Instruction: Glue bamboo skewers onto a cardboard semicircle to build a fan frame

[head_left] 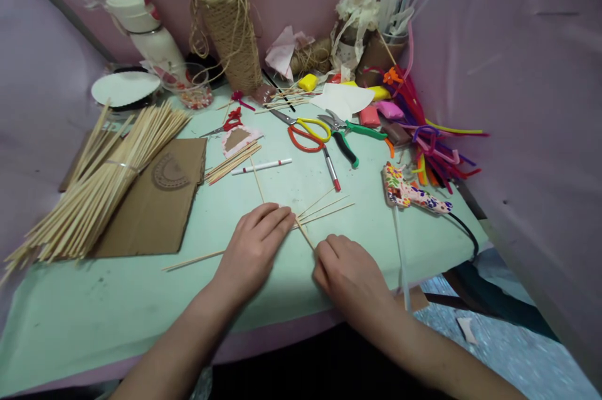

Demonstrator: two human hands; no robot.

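Observation:
Near the front middle of the table, my left hand (256,240) presses its closed fingers down on crossed thin wooden sticks. One stick (194,260) comes out to its left, another (258,179) points away behind it, and several (327,210) fan out to its right. My right hand (345,265) pinches the near end of a short stick (305,232), whose far end meets the others beside my left fingertips. What lies beneath my left palm is hidden.
A big stick bundle (117,168) lies on cardboard (181,224) at left. Behind my hands are a white pen (262,166), a marker (332,169), scissors (308,130) and green-handled pruners (348,130). A flowered glue gun (414,193) with a cord is at right; a twine roll (230,36) stands behind.

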